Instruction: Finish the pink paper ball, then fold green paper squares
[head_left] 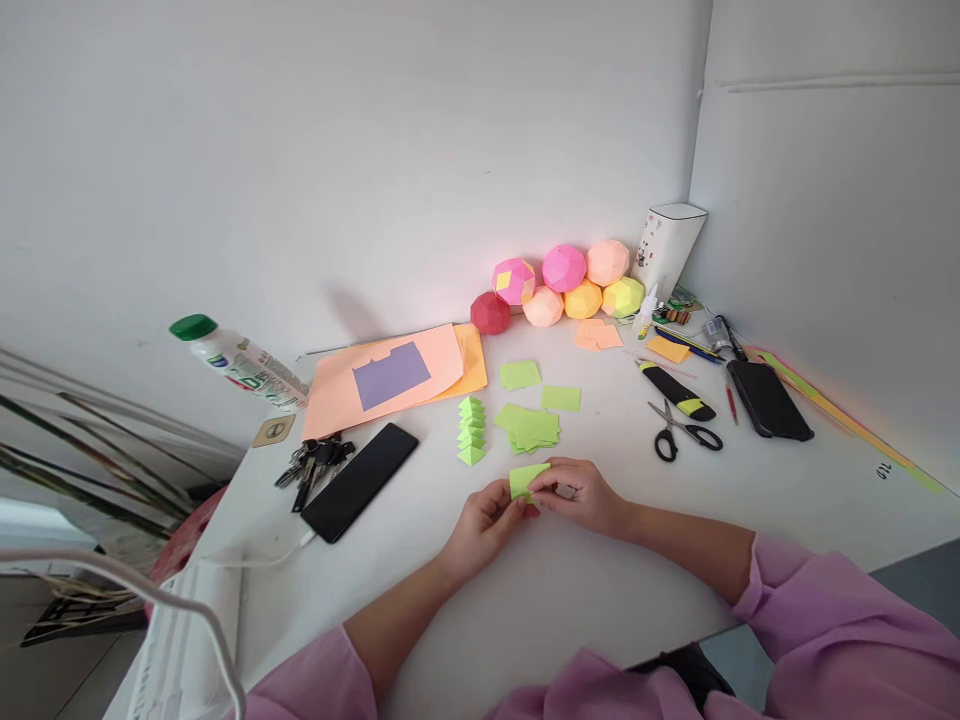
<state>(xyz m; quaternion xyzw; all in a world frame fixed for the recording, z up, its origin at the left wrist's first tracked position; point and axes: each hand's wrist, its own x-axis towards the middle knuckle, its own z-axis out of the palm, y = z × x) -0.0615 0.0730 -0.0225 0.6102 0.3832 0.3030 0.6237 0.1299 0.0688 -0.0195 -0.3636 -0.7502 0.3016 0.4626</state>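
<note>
Between my two hands is a small green paper piece (525, 481), held a little above the table. My left hand (491, 523) pinches its lower left side with thumb and fingers. At its right edge, my right hand (581, 494) has closed its fingertips on the same piece. Just beyond my hands lies a loose pile of green paper rectangles (529, 428), with single green rectangles (520, 375) behind it. To the left of the pile stands a row of folded green paper units (471, 432), nested one behind another.
Scissors (679, 430) and a utility knife (676, 390) lie on the right, near a black phone (770, 398). Faceted paper balls (564, 268) line the wall. On the left are a black smartphone (360, 482), keys (315, 462), coloured sheets (330, 390) and a leaning bottle (244, 368).
</note>
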